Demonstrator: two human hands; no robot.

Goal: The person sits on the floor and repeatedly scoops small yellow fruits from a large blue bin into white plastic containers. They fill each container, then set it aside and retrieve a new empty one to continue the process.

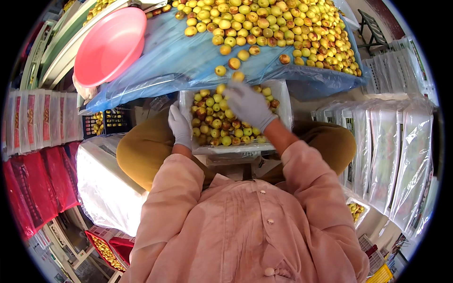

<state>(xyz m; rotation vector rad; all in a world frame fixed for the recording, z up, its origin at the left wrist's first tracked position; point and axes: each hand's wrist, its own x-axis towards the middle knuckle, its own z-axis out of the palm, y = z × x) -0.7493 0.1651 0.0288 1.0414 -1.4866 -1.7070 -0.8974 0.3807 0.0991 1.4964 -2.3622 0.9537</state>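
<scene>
A white box (284, 101) lined with clear film sits between my knees, filled with yellow-green jujubes (216, 123) with reddish-brown patches. My left hand (180, 126), in a pale grey glove, lies along the box's left rim with its fingers stretched out. Over the box's far half is my right hand (250, 106), gloved the same way, its fingertips among the jujubes by the far rim. Motion smears those fingers, and whatever they hold is hidden. Just beyond them, a few loose jujubes (234, 63) lie on the blue plastic sheet (163, 59).
A large jujube heap (302, 28) covers the sheet's far right. At the far left stands a pink basin (111, 45); below it is a dark crate (117, 120). Film-wrapped boxes (373, 151) line the right side, and a white wrapped package (111, 181) lies by my left knee.
</scene>
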